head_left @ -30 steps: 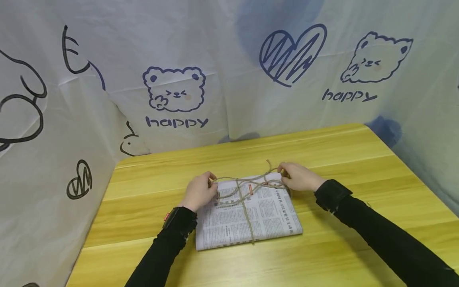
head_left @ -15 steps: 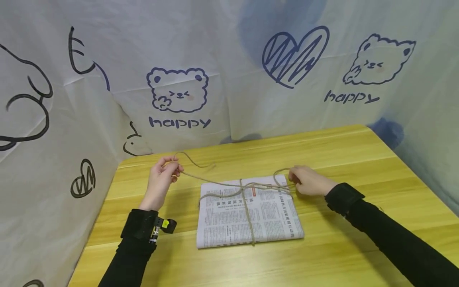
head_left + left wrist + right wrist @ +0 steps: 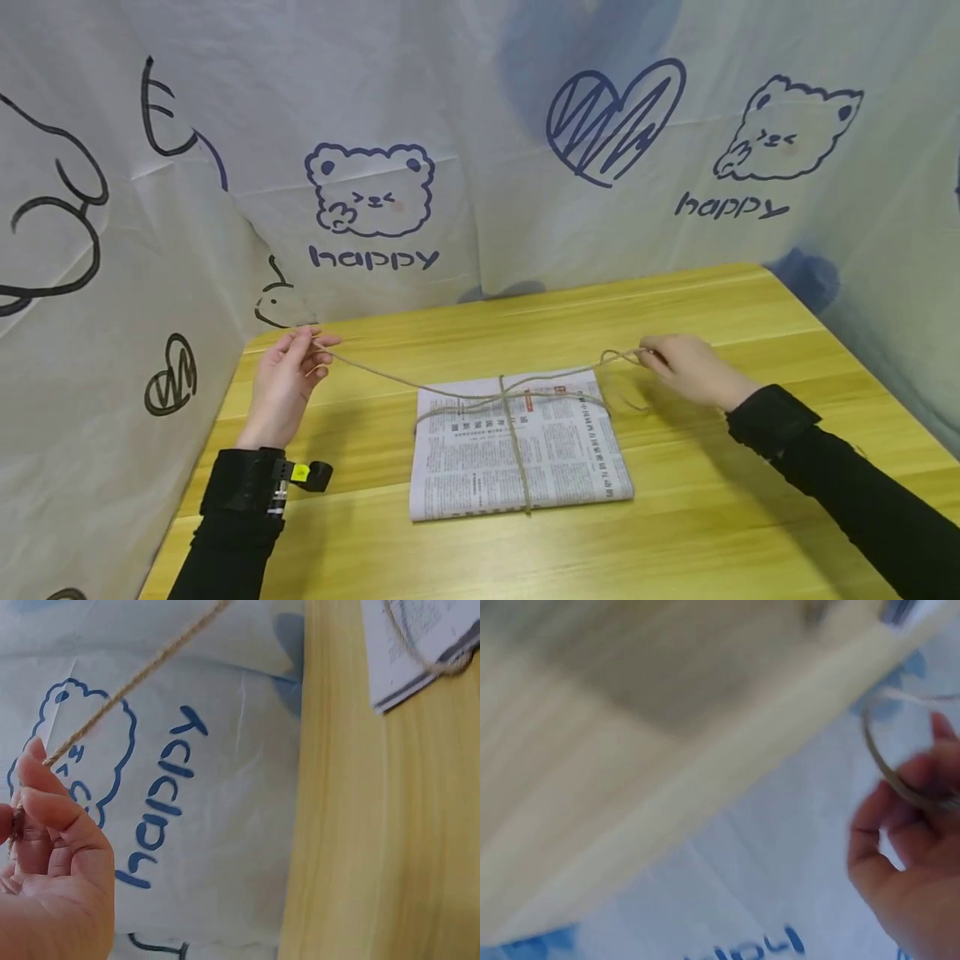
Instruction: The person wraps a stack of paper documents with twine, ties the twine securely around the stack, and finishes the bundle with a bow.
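A folded stack of newspaper [image 3: 465, 467] lies flat on the table, with twine [image 3: 516, 450] running over it lengthwise and crosswise. To the stack's upper left, my left hand [image 3: 283, 379] pinches one length of the twine between thumb and fingers; the left wrist view shows this twine [image 3: 139, 677] stretched away from the fingertips. Off the stack's right side, my right hand [image 3: 693, 367] grips the other length, and a small loop hangs by its fingers. Both lengths meet over the crossing near the top of the stack. The right wrist view is blurred, but the twine loop [image 3: 870, 735] shows at the fingers.
The yellow wood-grain table [image 3: 600, 550] reaches back to a pale cloth [image 3: 495, 167] with drawn bears and hearts, which hangs at the back and both sides. Wrist straps [image 3: 243, 483] sit over both black sleeves.
Both hands have moved apart, the left far to the left and the right a little to the right. The twine between them has been drawn out straighter across the newspaper.
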